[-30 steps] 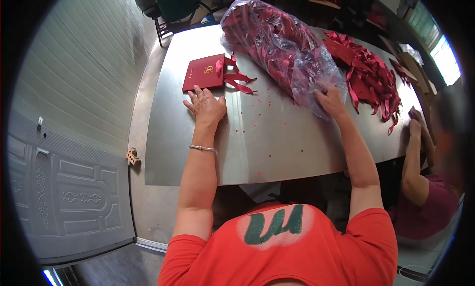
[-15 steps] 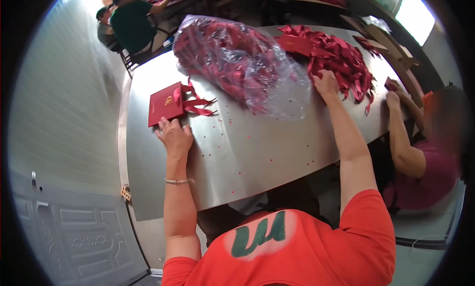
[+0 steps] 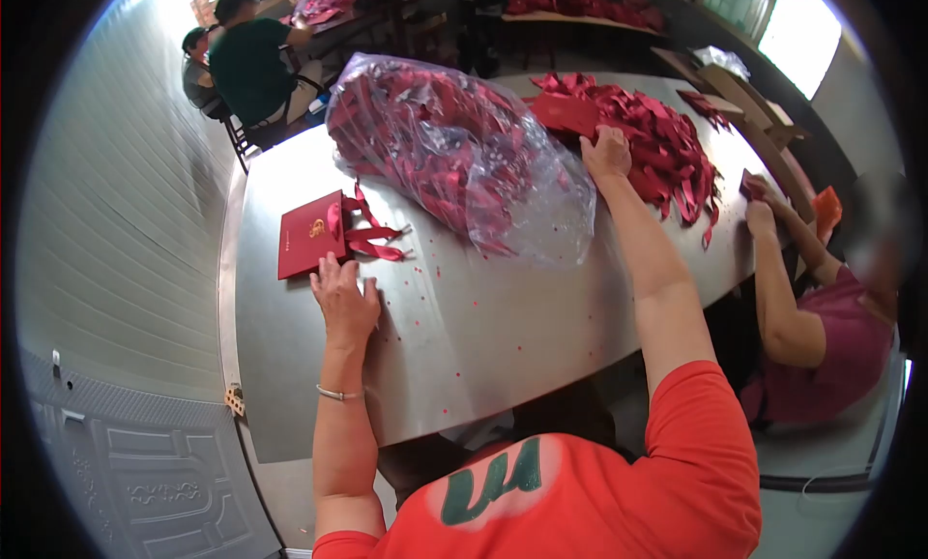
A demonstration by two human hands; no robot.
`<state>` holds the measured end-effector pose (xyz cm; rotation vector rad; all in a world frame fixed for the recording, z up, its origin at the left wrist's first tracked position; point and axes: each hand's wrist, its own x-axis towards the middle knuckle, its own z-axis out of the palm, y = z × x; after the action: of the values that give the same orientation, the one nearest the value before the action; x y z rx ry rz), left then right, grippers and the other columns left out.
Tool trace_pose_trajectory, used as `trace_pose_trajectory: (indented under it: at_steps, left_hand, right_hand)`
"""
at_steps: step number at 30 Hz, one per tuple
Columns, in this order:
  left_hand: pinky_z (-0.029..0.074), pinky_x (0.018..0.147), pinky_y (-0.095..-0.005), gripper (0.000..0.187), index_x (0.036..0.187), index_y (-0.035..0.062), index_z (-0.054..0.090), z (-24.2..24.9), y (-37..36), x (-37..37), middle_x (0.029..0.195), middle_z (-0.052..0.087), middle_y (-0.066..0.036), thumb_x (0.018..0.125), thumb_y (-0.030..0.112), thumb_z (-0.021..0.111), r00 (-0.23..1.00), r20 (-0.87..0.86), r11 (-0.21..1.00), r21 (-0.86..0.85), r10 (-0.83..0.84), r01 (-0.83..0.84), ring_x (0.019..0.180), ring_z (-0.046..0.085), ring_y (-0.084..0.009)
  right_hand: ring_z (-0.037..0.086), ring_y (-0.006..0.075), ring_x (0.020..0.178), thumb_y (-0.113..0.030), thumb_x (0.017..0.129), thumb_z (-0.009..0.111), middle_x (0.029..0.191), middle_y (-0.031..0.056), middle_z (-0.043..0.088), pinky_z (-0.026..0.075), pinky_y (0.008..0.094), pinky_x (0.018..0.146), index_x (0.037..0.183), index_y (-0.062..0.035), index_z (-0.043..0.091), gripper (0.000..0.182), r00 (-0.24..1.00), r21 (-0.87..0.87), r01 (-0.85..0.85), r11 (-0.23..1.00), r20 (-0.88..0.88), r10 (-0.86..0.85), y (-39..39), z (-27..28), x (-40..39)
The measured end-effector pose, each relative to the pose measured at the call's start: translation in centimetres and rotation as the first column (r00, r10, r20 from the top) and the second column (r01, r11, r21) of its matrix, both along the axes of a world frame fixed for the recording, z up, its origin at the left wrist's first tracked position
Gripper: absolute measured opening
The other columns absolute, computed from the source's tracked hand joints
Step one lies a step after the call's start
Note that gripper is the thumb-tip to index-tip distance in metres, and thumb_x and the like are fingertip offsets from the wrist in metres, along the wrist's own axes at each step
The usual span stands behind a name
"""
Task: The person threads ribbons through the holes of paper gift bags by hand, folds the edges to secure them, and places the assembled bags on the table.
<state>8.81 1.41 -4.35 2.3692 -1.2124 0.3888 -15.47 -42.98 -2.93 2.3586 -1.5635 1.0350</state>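
Observation:
A flat red gift bag (image 3: 311, 232) with gold print and ribbon handles (image 3: 372, 240) lies on the left of the metal table. My left hand (image 3: 345, 296) rests at its lower edge, fingers spread. My right hand (image 3: 607, 155) reaches to the front left of a heap of red ribboned bags (image 3: 667, 153), fingers bent at the edge of a red bag (image 3: 564, 115). Whether the fingers grip it is too small to tell. Between my hands lies a clear plastic sack (image 3: 464, 153) full of red ribboned items.
Small red bits dot the metal table (image 3: 483, 366). At the right a co-worker (image 3: 831, 337) holds a small dark red item (image 3: 750, 186). Cardboard pieces (image 3: 754, 104) lie along the far right edge. Two people (image 3: 253, 71) sit at the back left, near another table.
My right hand has moved left along the heap toward the flat red bag on it. My left hand stays by the gift bag. The whole view has tilted slightly upward.

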Motion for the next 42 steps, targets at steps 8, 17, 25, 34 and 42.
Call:
trace_pose_trajectory:
  at_steps: [8, 17, 25, 34, 42]
  left_hand:
    - [0.022, 0.111, -0.0519, 0.034, 0.106, -0.0006, 0.062, 0.4, -0.1, -0.4, 0.134, 0.046, -0.031, 0.075, 0.014, 0.070, 0.999, -0.030, 0.997, -0.076, -0.016, 0.013, 0.129, 0.040, -0.0434]
    - [0.024, 0.111, -0.0497, 0.032, 0.105, 0.0001, 0.062, 0.4, -0.1, -0.6, 0.133, 0.047, -0.031, 0.076, 0.013, 0.069, 0.998, -0.053, 0.997, -0.073, -0.041, 0.037, 0.129, 0.042, -0.0417]
    - [0.024, 0.111, -0.0496, 0.031, 0.104, 0.0005, 0.062, 0.1, -0.1, -0.3, 0.133, 0.048, -0.030, 0.076, 0.013, 0.068, 0.998, -0.047, 0.996, -0.080, -0.036, 0.032, 0.128, 0.042, -0.0424]
    - [0.024, 0.111, -0.0499, 0.032, 0.106, 0.0005, 0.061, 0.5, -0.3, -0.5, 0.134, 0.046, -0.031, 0.077, 0.013, 0.068, 0.997, -0.065, 0.998, -0.048, -0.038, 0.035, 0.129, 0.041, -0.0422]
    - [0.026, 0.109, -0.0512, 0.034, 0.107, 0.0008, 0.061, 0.0, 0.0, 0.0, 0.133, 0.047, -0.030, 0.077, 0.015, 0.068, 0.997, -0.053, 0.998, -0.037, -0.052, 0.050, 0.129, 0.041, -0.0419]
  right_hand:
    - [0.059, 0.0363, 0.106, -0.051, 0.078, 0.068, 0.110, 0.0193, 0.062, 0.049, 0.0453, 0.089, 0.110, -0.0032, 0.059, 0.058, 0.979, 0.233, 0.152, 0.961, -0.167, -0.114, -0.9, 2.8, 4.4]
    - [0.059, 0.0376, 0.106, -0.044, 0.080, 0.067, 0.114, 0.0176, 0.058, 0.051, 0.0483, 0.085, 0.102, -0.0035, 0.061, 0.046, 0.911, 0.088, 0.027, 0.996, -0.412, 0.011, -3.8, 0.2, 2.5]
    - [0.038, 0.0442, 0.131, -0.024, 0.075, 0.064, 0.157, 0.0124, 0.013, 0.042, 0.0493, 0.102, 0.149, -0.0207, 0.027, 0.083, 0.829, 0.260, -0.084, 0.962, -0.517, 0.212, -1.5, 4.5, 5.9]
    - [0.052, 0.0388, 0.115, -0.016, 0.079, 0.058, 0.131, 0.0131, 0.047, 0.052, 0.0519, 0.085, 0.117, -0.0052, 0.052, 0.040, 0.791, 0.192, -0.149, 0.970, -0.565, 0.233, -4.0, -0.3, 5.2]
    - [0.065, 0.0325, 0.091, -0.015, 0.077, 0.064, 0.101, 0.0124, 0.064, 0.054, 0.0418, 0.080, 0.099, -0.0071, 0.061, 0.023, 0.772, 0.022, -0.393, 0.919, -0.536, 0.343, -1.8, 2.2, -1.0]
